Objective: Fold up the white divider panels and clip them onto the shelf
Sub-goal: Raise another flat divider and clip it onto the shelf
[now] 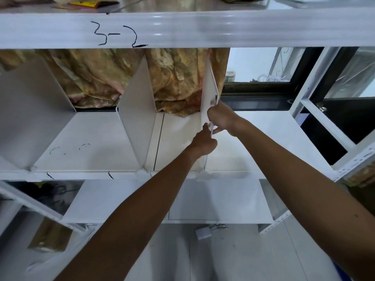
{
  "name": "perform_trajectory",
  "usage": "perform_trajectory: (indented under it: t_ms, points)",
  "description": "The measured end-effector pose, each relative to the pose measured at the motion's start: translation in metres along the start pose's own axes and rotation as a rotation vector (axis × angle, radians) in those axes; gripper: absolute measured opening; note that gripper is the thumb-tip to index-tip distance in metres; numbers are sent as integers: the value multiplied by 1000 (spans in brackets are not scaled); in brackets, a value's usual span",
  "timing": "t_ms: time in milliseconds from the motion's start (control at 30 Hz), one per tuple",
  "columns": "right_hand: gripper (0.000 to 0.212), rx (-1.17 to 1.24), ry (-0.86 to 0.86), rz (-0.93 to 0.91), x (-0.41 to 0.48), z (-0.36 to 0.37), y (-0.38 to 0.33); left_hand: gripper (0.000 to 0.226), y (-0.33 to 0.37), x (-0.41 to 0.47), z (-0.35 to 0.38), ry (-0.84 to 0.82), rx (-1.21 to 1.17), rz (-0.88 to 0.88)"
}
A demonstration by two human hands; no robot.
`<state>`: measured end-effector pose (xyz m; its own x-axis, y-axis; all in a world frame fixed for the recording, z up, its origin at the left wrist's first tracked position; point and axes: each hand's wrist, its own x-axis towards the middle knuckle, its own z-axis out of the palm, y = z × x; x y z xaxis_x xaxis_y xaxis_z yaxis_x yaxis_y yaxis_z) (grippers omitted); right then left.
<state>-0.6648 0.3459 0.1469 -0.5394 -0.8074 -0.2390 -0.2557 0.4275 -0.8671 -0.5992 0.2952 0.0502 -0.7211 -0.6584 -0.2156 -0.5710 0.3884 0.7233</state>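
- The right hand [221, 118] grips the front edge of an upright white divider panel [209, 86]. The left hand [204, 142] pinches the same edge just below it.
- Below the grip, the panel's foot meets a clip [203, 173] on the shelf [91, 151] front lip.
- Left of the grip stand a near divider [138, 102] and a far divider [30, 110].
- Behind the grip hangs a patterned curtain [97, 78], and above it is a beam [203, 29] marked "3-2".

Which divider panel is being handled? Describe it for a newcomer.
Below the shelf beam marked 3-2, white divider panels stand on the shelf board. Take the rightmost panel, at the right edge of the curtain. Only this one is gripped by the left hand and right hand.
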Motion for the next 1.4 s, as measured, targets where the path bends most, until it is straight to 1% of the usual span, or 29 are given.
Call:
perform_trajectory:
  t_ms: [133,300,400,533,600,667,767,933,1200,1300,1367,1400]
  points:
    - [27,-6,0,2,-2,1,-2,80,0,0,0,4,-13,8]
    - [40,-57,11,-17,-5,1,-2,79,1,-2,-1,-4,-6,23]
    - [36,-70,-2,-24,-7,-1,-2,79,3,0,-3,-17,0,20]
    - [28,-48,-17,13,-7,-4,-1,71,6,0,-9,-36,-119,-35]
    - [23,-25,-12,23,-8,-4,0,65,10,-3,-7,-34,-37,-7]
    - [24,-33,-6,10,-8,-3,0,61,11,-3,-3,-32,30,31]
    - [25,-37,-12,3,-10,1,-2,58,7,-1,-1,-28,13,25]
    - [42,-31,-15,12,-11,11,-8,62,-1,3,-1,-23,-22,-23]
    - [47,-68,14,39,-4,13,-4,60,-1,2,-1,-15,-5,-1]
    - [58,-93,37,34,-4,16,-2,54,-1,-1,-1,-6,-3,20]
    - [66,-94,54,26,0,19,2,45,-3,0,-2,6,-10,30]
    - [66,-102,58,20,1,20,2,40,-5,1,-2,15,-13,41]
